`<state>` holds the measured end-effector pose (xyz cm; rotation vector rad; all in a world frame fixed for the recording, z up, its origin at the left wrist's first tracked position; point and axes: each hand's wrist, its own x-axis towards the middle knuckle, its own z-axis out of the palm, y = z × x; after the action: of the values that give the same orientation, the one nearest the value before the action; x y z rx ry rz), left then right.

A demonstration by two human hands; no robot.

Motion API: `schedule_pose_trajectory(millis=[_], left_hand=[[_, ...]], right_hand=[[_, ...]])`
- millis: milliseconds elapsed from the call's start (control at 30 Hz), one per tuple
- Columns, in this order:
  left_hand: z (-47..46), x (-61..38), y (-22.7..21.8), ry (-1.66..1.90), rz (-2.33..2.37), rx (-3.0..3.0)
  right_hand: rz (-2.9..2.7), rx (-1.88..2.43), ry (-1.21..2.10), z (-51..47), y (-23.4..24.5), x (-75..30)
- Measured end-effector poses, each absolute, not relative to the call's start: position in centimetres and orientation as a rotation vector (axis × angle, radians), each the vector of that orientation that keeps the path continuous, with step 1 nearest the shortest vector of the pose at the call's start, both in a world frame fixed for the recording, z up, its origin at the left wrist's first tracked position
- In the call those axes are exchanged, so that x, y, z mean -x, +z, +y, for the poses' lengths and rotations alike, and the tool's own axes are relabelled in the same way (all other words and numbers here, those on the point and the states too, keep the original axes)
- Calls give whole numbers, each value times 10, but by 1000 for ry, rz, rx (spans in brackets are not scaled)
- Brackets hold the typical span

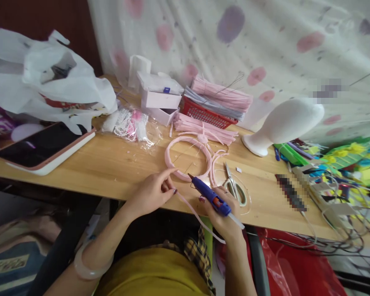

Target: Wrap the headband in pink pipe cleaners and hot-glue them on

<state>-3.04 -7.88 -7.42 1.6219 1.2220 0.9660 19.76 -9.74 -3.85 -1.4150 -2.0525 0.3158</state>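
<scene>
A blue glue gun (209,193) is gripped in my right hand (226,209), its nozzle tilted up and left toward a pink wrapped ring (169,154) on the table. My left hand (154,192) is closed at the table's front edge, thumb and fingers pinching a thin pink strip (189,206). That strip hangs below the table edge and curves toward my right wrist. The left index finger reaches to the near side of the ring, and I cannot tell if it touches. Just beyond the right hand lie scissors (234,185) and a smaller pink loop (214,166).
Behind the ring are a bundle of pink strips (203,128), a red basket (200,114) and white boxes (162,98). A white foam head (288,123) stands at right, near tangled cables (336,213). At left lie a phone (43,144) and a plastic bag (77,78).
</scene>
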Motion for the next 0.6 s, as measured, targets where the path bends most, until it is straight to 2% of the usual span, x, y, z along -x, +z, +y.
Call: schedule_pose_trajectory(millis=[600], left_hand=[[-81, 31, -67, 887, 1223, -1651]], right_hand=[[-2105, 1397, 129, -100, -40, -186]])
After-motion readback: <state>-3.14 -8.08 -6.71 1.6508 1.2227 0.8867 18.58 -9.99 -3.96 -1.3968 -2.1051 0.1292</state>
